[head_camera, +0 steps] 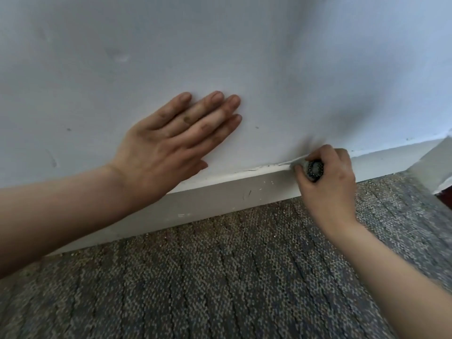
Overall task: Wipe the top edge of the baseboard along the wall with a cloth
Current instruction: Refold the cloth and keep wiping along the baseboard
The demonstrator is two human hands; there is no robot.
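Note:
A white baseboard runs along the foot of a pale wall, rising toward the right. My right hand grips a small balled cloth, speckled dark and pale, and holds it against the baseboard's top edge. Dark specks and a thin crack show along that edge just left of the cloth. My left hand lies flat on the wall above the baseboard, fingers straight and spread a little.
Grey-brown patterned carpet covers the floor below the baseboard. At the far right the baseboard meets a corner where another white trim piece turns toward me. The wall has a few small marks and scuffs.

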